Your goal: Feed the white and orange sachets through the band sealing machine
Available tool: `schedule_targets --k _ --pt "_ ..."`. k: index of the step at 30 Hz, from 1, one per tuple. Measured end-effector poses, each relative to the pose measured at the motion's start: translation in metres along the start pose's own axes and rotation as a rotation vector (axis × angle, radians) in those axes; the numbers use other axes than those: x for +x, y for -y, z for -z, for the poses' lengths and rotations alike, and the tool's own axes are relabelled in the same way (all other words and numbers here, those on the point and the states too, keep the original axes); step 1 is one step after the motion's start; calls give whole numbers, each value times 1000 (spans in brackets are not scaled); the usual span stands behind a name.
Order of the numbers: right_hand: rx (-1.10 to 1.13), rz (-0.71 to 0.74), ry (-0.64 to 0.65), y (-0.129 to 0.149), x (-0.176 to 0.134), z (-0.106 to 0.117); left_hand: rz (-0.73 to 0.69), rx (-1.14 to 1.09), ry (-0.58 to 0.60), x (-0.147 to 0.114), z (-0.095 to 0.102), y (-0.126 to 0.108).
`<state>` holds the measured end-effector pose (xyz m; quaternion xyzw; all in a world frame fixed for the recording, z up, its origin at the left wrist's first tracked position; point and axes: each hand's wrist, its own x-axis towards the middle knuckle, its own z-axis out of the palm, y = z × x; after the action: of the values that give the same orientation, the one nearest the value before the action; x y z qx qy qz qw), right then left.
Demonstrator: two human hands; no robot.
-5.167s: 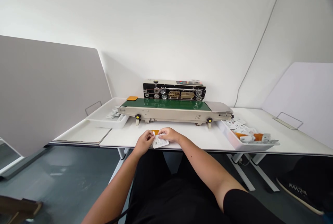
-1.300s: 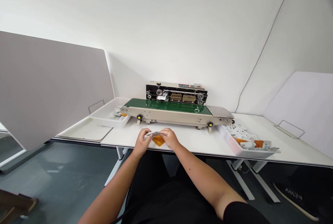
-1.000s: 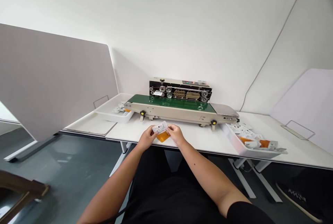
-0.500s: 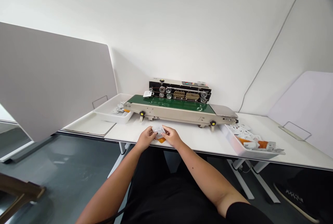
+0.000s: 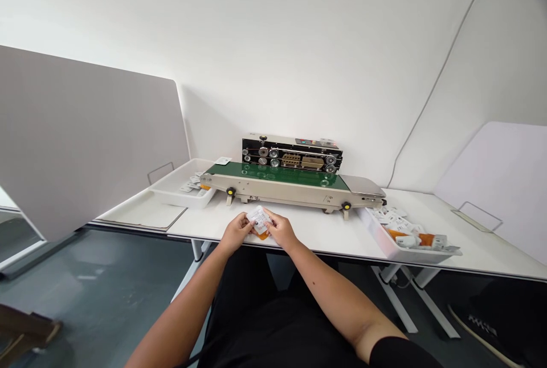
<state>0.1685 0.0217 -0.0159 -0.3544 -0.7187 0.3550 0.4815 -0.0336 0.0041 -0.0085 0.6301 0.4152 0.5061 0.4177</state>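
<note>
Between my two hands, just above the table's front edge, is a small packet (image 5: pixel 258 219), white with printed text on top and orange at its lower edge. My left hand (image 5: pixel 236 233) pinches its left side with thumb and fingers. On the right side, my right hand (image 5: pixel 281 230) grips it the same way. Behind them stands a band sealing machine (image 5: pixel 277 190) with a green conveyor belt (image 5: pixel 290 175) and metal rollers. Another white packet (image 5: pixel 223 160) lies at the belt's left end.
A white plastic bin (image 5: pixel 188 200) with several packets sits under the belt's left end. To the right, a second bin (image 5: pixel 410 254) holds many white and orange packets. Grey divider panels (image 5: pixel 94 140) flank the table (image 5: pixel 316 234). A cable (image 5: pixel 440 77) runs down the wall.
The packet on the belt has travelled left, away from the rollers to the belt's end. The packet in my hands is tilted slightly differently, and the view has shifted a little.
</note>
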Motion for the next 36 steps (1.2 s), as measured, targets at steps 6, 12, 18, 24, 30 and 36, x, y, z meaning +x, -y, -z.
schedule_targets --k 6,12,18,24,30,36 --pt "18 -16 -34 5 0 0 -12 -37 2 1 0 3" --pt "205 -145 76 -5 6 2 -42 -10 29 -6 -1 -8" --pt "387 -239 -100 -5 10 6 32 4 48 -8 0 -12" --pt "396 -266 -111 4 8 6 52 -23 2 -8 -2 -13" --pt "466 -252 -151 3 9 9 33 -96 -87 -8 -2 -15" --pt "430 -210 91 0 9 1 20 -134 -101 -3 -2 -11"
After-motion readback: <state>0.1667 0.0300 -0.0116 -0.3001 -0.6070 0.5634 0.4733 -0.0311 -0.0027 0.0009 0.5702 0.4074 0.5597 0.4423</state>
